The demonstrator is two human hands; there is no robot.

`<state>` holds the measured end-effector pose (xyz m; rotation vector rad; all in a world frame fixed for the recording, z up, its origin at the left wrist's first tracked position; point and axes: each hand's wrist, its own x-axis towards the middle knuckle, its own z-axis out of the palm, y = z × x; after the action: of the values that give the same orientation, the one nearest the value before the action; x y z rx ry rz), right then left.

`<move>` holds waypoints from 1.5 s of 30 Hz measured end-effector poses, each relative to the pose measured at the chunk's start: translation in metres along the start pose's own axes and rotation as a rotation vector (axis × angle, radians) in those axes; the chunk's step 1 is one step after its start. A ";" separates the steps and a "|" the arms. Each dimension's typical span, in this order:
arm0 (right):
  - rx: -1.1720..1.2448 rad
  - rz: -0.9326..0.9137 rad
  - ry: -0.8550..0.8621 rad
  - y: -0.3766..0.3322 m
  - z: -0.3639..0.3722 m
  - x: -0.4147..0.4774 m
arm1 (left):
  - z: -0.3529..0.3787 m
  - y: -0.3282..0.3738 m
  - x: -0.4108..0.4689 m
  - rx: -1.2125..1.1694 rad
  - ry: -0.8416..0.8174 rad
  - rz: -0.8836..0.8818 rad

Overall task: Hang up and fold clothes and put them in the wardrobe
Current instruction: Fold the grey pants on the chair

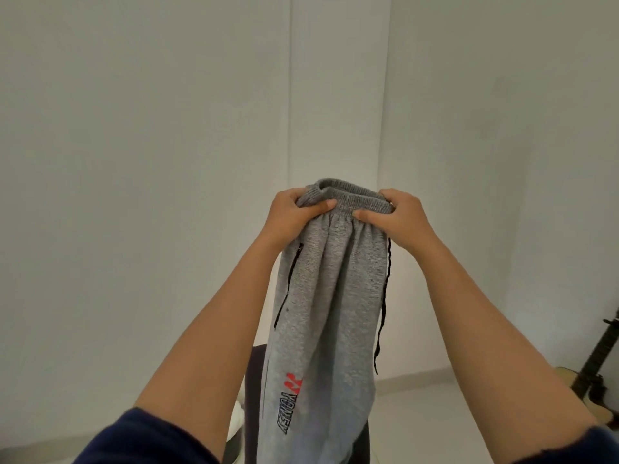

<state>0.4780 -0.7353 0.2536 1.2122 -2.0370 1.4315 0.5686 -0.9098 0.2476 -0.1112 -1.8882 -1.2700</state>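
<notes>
Gripping grey sweatpants by the waistband, left hand and right hand closed tight, a person readies folding; legs below the fingers need aligning next.

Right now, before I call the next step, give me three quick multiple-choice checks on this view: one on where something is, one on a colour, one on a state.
1. Where do the hands grip the sweatpants?
A. At the leg cuffs
B. At the waistband
C. At the logo

2. What colour is the symbol above the black lettering on the leg?
A. Red
B. Green
C. Yellow

3. How are the sweatpants held?
A. Folded flat on a table
B. On a hanger
C. Hanging down, held up in the air

Answers:
1 B: the left hand and right hand each pinch the waistband.
2 A: the symbol is red.
3 C: the sweatpants hang freely from both hands, with the drawstring dangling.
</notes>
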 end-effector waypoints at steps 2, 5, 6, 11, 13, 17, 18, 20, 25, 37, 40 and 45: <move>0.113 0.059 0.024 -0.001 -0.004 0.001 | 0.001 0.002 0.000 -0.008 -0.014 0.004; 0.268 0.104 0.060 -0.002 -0.007 0.004 | 0.000 0.005 0.003 -0.050 -0.043 -0.014; 0.323 0.117 0.073 -0.002 -0.007 0.004 | -0.001 0.006 0.004 -0.052 -0.057 -0.015; 0.513 0.171 0.204 -0.010 -0.016 0.012 | -0.008 0.021 0.015 0.077 -0.125 0.055; 0.530 0.166 0.255 -0.014 -0.019 0.017 | -0.011 0.029 0.021 0.130 -0.169 -0.008; 0.528 0.144 0.320 -0.017 -0.022 0.018 | -0.008 0.033 0.023 0.180 -0.342 -0.057; 0.505 0.134 0.312 -0.018 -0.022 0.016 | -0.005 0.030 0.020 0.178 -0.333 -0.037; 0.422 0.153 0.237 -0.015 -0.022 0.008 | 0.003 0.024 0.015 0.115 -0.220 0.030; 0.431 0.309 0.077 0.006 -0.019 -0.012 | 0.005 0.029 0.020 -0.017 0.092 0.095; 0.832 0.566 0.247 0.019 -0.025 -0.019 | -0.009 -0.013 -0.027 -0.055 -0.309 -0.463; 0.793 0.534 0.216 0.021 -0.032 -0.020 | -0.010 -0.014 -0.021 -0.079 -0.120 -0.434; 0.842 0.474 0.179 0.022 -0.037 -0.020 | -0.008 0.000 -0.013 -0.296 0.066 -0.431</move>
<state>0.4651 -0.6908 0.2417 0.8059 -1.6846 2.6843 0.5813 -0.9112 0.2405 0.1925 -1.7089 -1.8179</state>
